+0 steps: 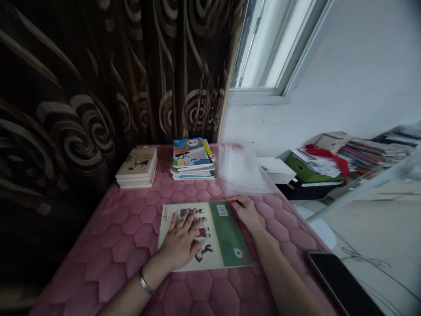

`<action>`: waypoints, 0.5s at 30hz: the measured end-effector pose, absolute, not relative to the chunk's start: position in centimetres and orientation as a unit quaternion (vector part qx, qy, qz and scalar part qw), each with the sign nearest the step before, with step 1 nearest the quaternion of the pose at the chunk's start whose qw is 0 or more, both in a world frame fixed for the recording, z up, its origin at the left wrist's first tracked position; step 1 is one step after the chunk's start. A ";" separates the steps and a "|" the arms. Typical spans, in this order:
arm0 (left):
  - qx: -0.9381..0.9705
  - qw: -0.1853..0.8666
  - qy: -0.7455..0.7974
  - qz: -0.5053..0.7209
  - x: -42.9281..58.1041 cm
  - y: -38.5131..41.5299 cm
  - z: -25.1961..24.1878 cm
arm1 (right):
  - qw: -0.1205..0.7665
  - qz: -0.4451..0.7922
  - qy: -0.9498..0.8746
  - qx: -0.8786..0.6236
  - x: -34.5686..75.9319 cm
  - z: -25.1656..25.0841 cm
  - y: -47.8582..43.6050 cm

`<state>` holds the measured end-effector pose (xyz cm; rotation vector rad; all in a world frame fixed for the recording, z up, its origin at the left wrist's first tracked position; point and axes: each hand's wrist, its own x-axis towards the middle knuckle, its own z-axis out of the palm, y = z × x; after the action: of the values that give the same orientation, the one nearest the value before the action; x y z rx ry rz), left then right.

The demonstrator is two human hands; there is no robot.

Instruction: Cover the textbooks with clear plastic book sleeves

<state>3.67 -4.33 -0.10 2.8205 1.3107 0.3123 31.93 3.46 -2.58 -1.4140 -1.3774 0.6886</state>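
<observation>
A book [216, 259] with a cream and green cover, printed figures and a barcode lies on the pink quilted table cover; a glossy clear film seems to reach past its right edge. My left hand [180, 241], with a silver bracelet at the wrist, rests flat on the cream part, fingers spread. At the upper right corner, my right hand [246, 213] has its fingers bent and pinched at the book's edge. What exactly lies between those fingertips, film or cover, is hard to make out.
Behind the book stand a stack of cream books [136, 169] and a stack topped by a blue textbook [192, 153]. Clear plastic sleeves [243, 171] lie at the back right, near a white box [278, 170]. A phone [342, 281] sits at the right edge.
</observation>
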 end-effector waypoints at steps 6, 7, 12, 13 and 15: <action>0.916 -0.036 0.392 0.075 5.2 -6.5 0.1 | 0.524 0.294 -0.552 -0.578 32.1 -3.0 3.8; 0.926 -0.035 0.368 0.074 5.5 -7.4 0.1 | 0.531 0.293 -0.546 -0.578 32.2 -3.1 3.8; 0.941 -0.049 0.326 0.073 5.4 -10.6 -0.3 | 0.555 0.294 -0.523 -0.576 32.4 -3.1 3.9; 0.937 -0.063 0.336 0.072 5.2 -10.7 -0.5 | 0.558 0.297 -0.519 -0.575 32.4 -3.0 3.9; 0.931 -0.091 0.349 0.062 4.8 -10.6 -0.6 | 0.564 0.301 -0.513 -0.573 32.3 -2.7 3.8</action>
<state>4.82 -10.57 -0.58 3.1063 1.1648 0.2065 32.33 3.78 -2.72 -1.3488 -1.2069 0.7086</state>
